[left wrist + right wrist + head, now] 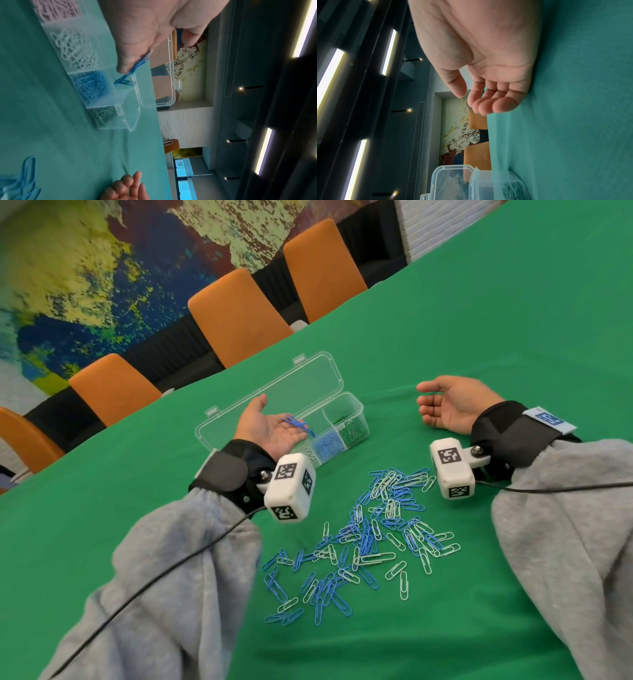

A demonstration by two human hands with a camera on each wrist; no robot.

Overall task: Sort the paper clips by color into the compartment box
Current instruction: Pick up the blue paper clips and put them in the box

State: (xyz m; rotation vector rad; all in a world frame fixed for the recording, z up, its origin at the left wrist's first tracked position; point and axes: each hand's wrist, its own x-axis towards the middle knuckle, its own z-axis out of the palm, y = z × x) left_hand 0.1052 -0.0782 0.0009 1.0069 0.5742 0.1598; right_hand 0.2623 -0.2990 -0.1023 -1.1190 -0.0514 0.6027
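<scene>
Blue paper clips lie on the upturned left hand, fingers loosely cupped, above the compartment box. Step looks like tipping them into the blue compartment. Right hand relaxed, empty, resting on the surface. Unsorted pile remains near.

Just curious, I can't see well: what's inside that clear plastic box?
The clear box has compartments of green clips, blue clips, white clips and pale pink clips. The left hand covers part of it in the head view.
</scene>
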